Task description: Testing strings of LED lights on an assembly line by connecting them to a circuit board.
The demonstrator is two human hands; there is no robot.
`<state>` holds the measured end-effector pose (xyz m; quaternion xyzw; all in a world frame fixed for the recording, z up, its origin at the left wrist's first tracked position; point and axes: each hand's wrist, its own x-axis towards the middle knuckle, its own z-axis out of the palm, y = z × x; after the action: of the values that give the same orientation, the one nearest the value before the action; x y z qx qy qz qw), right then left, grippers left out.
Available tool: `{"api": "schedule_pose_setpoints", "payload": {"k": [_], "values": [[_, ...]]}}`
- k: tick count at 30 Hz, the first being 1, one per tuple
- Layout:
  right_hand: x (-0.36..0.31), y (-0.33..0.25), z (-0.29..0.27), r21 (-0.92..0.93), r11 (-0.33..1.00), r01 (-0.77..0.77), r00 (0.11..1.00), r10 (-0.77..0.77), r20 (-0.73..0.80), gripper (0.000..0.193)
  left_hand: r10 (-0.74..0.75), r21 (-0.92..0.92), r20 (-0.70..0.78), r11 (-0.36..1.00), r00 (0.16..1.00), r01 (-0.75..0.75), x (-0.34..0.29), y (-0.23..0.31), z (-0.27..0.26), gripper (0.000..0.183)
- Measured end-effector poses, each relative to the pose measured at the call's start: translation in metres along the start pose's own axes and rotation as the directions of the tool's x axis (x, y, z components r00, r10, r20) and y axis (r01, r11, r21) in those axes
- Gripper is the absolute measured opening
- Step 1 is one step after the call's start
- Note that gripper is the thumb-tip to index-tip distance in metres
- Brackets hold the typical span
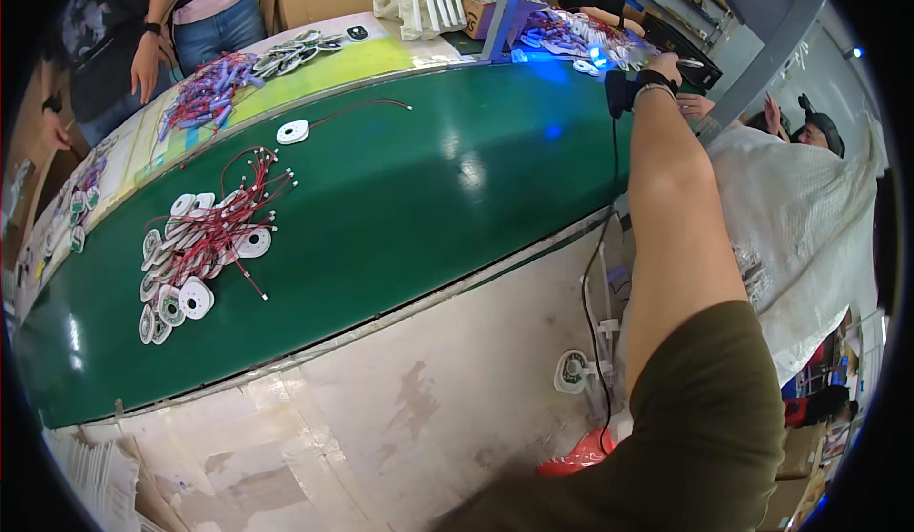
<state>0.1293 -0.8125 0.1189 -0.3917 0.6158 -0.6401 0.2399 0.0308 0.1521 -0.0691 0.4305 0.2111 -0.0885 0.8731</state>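
Note:
My right arm, in an olive sleeve, stretches to the upper right, over the far right end of the green belt. My right hand (664, 64) looks closed, its fingers bent; what is in them is too small to make out. A dark device (621, 94) sits at its wrist, with a black cable (597, 313) hanging from it. Close by are a black tray (702, 73) and a heap of purple and white parts with wires (581, 35). Another hand (695, 105) shows just right of my wrist; whose it is, I cannot tell. My left hand does not show.
On the green belt (381, 208) lie a heap of white round parts with red wires (205, 237) and one separate white part (293, 132). Grey posts (505, 13) and a white sack (804, 227) flank the right side. Co-workers stand behind the far ledge (395, 54).

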Motion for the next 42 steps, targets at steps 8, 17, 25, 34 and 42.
{"api": "schedule_pose_setpoints", "payload": {"k": [8, 17, 25, 34, 42], "values": [[-0.231, 0.076, 0.009, -0.058, 0.744, 0.666, 0.514, -0.4, 0.759, 0.019, 0.054, 0.027, -0.039, 0.998, 0.998, -0.053, -0.021, 0.003, 0.027, 0.012], [-0.362, 0.056, -0.023, 0.159, 0.852, 0.499, -0.155, -0.093, 0.984, 0.028, 0.041, -0.005, -0.013, 0.999, 0.999, -0.041, -0.026, -0.002, 0.033, 0.011], [-0.424, 0.061, -0.083, 0.633, 0.474, 0.612, -0.649, -0.156, 0.745, 0.037, 0.061, -0.058, 0.174, 0.997, 0.983, -0.052, -0.03, -0.006, 0.017, 0.027], [-0.466, 0.048, -0.147, 0.678, 0.636, 0.369, -0.676, -0.316, 0.665, 0.029, 0.242, 0.15, 0.043, 0.958, 0.969, -0.246, -0.029, -0.023, 0.039, 0.021], [-0.479, 0.058, -0.242, 0.713, 0.6, 0.364, -0.773, -0.232, 0.59, 0.028, 0.281, 0.164, 0.128, 0.94, 0.951, -0.3, -0.026, -0.031, 0.041, 0.022]]}}
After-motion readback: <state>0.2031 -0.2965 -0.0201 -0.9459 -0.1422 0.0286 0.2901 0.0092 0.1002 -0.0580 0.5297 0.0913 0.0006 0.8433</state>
